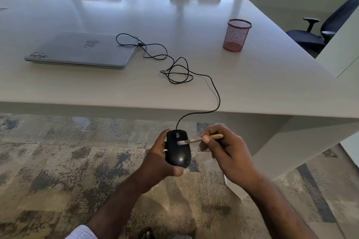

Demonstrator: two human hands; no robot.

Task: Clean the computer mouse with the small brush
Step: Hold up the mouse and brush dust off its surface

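mottled carpet [58,161], left grip [157,159] cupping glossy black mouse [178,151], right grip [227,153] pinching wooden brush [202,138]

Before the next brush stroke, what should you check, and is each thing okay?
1. Left hand grips the mouse firmly: ok.
2. Right hand pinches the brush: ok.
3. Bristles touch the top of the mouse, near the wheel: ok.
4. Cable has slack, lying in loose loops on the table: ok.
5. Cable plugged into the laptop: cannot tell.
6. Dust left on the mouse: cannot tell.
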